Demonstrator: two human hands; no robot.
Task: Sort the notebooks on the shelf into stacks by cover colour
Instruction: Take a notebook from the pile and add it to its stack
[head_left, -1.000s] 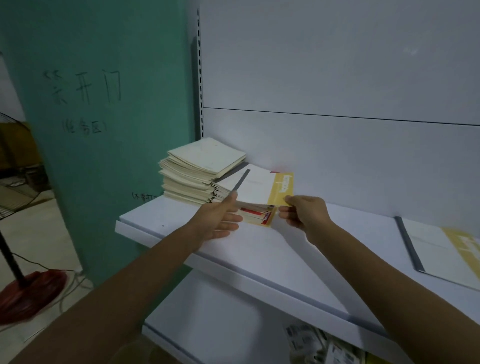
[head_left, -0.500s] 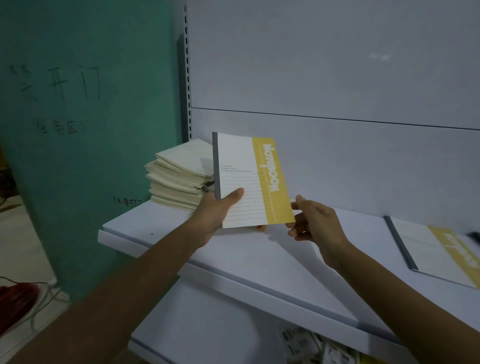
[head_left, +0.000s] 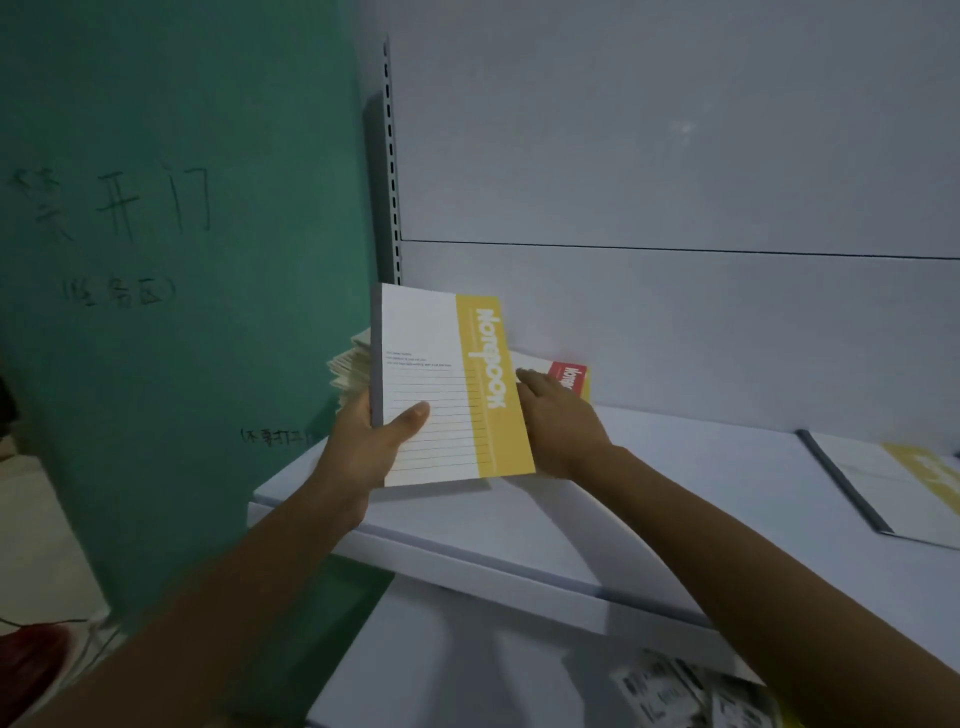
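Yellow up front: grips the yellow-band notebook (head_left: 441, 384) upright over the shelf (head_left: 675, 483) in the left hand (head_left: 371, 441), likely to check its colour. Stretches the right hand (head_left: 558, 421), fingers straight, to the red-band notebook (head_left: 571, 376) at 3 o'clock.

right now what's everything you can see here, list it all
held notebook: 1, white with yellow band, upright in front of the pile
red notebook: 1, red band, lying behind the right hand
pile: 1 stack, cream, left end of shelf
flat notebook: 1, white with yellow band, right end of shelf
shelf: 1, white, mid frame
lower shelf: 1, white, below
packets: several, blurred, on lower shelf
wall: 1, green with handwriting, left
red object: 1, on the floor, lower left
left hand: grips held notebook's lower left
right hand: fingers straight, at the red notebook
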